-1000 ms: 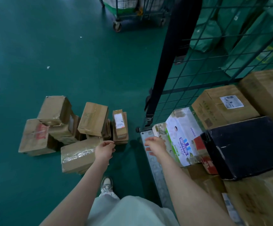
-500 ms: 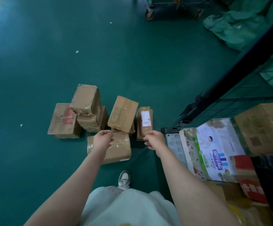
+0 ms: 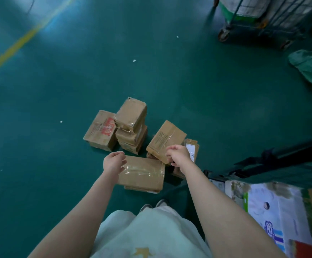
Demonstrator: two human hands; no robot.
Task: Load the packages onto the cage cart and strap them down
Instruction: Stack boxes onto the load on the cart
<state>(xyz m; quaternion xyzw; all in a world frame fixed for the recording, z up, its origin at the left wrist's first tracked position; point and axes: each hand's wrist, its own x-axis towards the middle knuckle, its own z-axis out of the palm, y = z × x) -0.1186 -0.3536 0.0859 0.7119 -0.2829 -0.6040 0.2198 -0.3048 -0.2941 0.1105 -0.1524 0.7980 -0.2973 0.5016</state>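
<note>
While the person stands over them, several brown cardboard packages (image 3: 131, 114) sit clustered on the green floor (image 3: 58, 164), just left of the cage cart (image 3: 291, 157) corner. The left hand (image 3: 114, 162) and right hand (image 3: 178, 155) hover above the nearest boxes, each grip loosely curled, holding nothing.

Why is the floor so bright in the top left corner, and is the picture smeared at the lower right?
Head view: a pale glare sits on the glossy green floor beside the yellow line; head view again: the printed white box at lower right is blurred, while the brown boxes at centre look fairly sharp.
</note>
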